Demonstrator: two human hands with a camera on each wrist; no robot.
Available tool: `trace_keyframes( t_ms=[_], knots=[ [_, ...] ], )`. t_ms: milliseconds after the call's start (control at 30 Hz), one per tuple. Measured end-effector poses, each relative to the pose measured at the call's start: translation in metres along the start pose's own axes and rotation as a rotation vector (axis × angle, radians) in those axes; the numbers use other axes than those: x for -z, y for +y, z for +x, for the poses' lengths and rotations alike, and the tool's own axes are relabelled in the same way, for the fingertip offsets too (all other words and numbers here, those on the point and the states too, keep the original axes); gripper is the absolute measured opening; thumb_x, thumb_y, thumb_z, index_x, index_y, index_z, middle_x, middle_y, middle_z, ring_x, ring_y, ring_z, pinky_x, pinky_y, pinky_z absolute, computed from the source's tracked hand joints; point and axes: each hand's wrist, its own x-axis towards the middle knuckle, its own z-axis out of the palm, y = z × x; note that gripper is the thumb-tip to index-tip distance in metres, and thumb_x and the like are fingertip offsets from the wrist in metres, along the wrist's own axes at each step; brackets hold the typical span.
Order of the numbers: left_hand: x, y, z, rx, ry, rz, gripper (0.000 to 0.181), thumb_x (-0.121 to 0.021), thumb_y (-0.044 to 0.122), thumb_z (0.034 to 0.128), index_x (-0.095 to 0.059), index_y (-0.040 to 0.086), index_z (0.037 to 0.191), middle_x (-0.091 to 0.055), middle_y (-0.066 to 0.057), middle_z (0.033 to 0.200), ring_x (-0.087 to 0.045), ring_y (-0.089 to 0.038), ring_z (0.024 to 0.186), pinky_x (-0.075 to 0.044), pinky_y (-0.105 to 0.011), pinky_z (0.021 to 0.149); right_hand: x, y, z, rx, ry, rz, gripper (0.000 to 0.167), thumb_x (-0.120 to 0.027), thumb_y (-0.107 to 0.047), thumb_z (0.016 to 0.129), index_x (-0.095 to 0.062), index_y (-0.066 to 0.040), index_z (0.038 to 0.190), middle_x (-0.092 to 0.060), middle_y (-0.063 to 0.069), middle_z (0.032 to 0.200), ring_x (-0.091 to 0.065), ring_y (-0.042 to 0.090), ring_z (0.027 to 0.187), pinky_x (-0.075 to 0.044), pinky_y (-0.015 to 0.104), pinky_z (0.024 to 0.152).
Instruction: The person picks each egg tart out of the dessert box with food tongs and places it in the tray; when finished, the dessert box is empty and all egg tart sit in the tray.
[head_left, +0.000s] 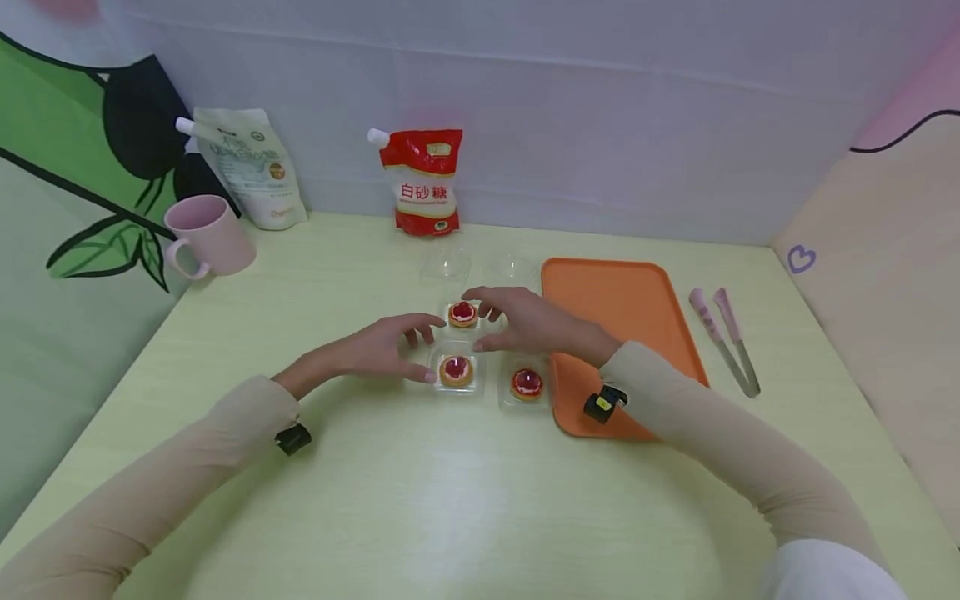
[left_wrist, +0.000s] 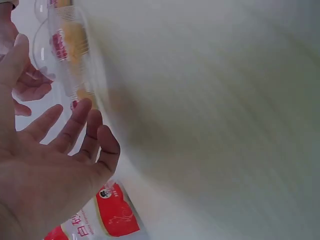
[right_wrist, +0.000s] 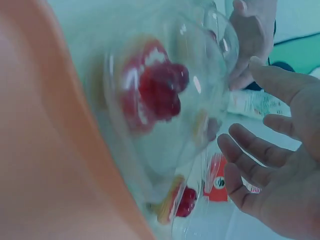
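Observation:
Three small tarts with red fruit on top sit in clear plastic boxes: a far tart (head_left: pixel 462 314), a near left tart (head_left: pixel 456 371) and a near right tart (head_left: pixel 527 384). On the left, my left hand (head_left: pixel 382 346) has loosely bent fingers, and its thumb is beside the near left box. My right hand (head_left: pixel 525 323) hovers over the boxes from the right, thumb close to that same box's far corner. Nothing shows inside either hand. In the right wrist view, a domed clear lid (right_wrist: pixel 200 85) covers a tart; the right hand (right_wrist: pixel 275 175) is apart from it.
Two clear domed plastic pieces (head_left: pixel 447 265) lie behind the tarts. An orange tray (head_left: pixel 611 292) is at the right, with pink-handled tongs (head_left: pixel 731 342) beyond it. At the back stand a red sugar pouch (head_left: pixel 427 183), a white pouch (head_left: pixel 255 171) and a pink mug (head_left: pixel 213 237).

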Motion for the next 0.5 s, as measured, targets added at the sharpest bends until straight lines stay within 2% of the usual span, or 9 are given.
trace_keyframes(
  t_ms=[200,333,500],
  knots=[
    [-0.007,-0.003,-0.001,-0.051,-0.037,-0.017,0.086,-0.086,0.035,0.0767,-0.043,0.013,0.147,-0.058,-0.009,0.127,-0.051,-0.026,0.117,-0.044,-0.047,0.103,-0.012,-0.013,-0.003,0.048,-0.056,-0.106,0.069,-0.078,-0.032,0.087,-0.048,-0.011,0.146,-0.063,0.007,0.132,-0.059,0.025,0.121,-0.049,0.041,0.102],
    [-0.013,-0.004,-0.002,-0.072,-0.017,-0.035,0.089,-0.088,0.031,0.0751,-0.041,0.011,0.148,-0.055,-0.011,0.13,-0.047,-0.029,0.122,-0.04,-0.05,0.107,-0.018,-0.016,-0.004,0.06,-0.065,-0.143,0.067,-0.079,-0.035,0.086,-0.051,-0.013,0.143,-0.061,0.004,0.136,-0.059,0.024,0.122,-0.049,0.042,0.102],
    [-0.022,-0.005,-0.004,-0.088,0.027,-0.05,0.094,-0.09,0.031,0.0721,-0.04,0.01,0.149,-0.052,-0.011,0.132,-0.044,-0.03,0.125,-0.038,-0.052,0.107,-0.024,-0.018,-0.004,0.058,-0.087,-0.144,0.068,-0.078,-0.037,0.086,-0.051,-0.016,0.144,-0.056,0.001,0.144,-0.053,0.023,0.131,-0.045,0.044,0.107]
  ],
)
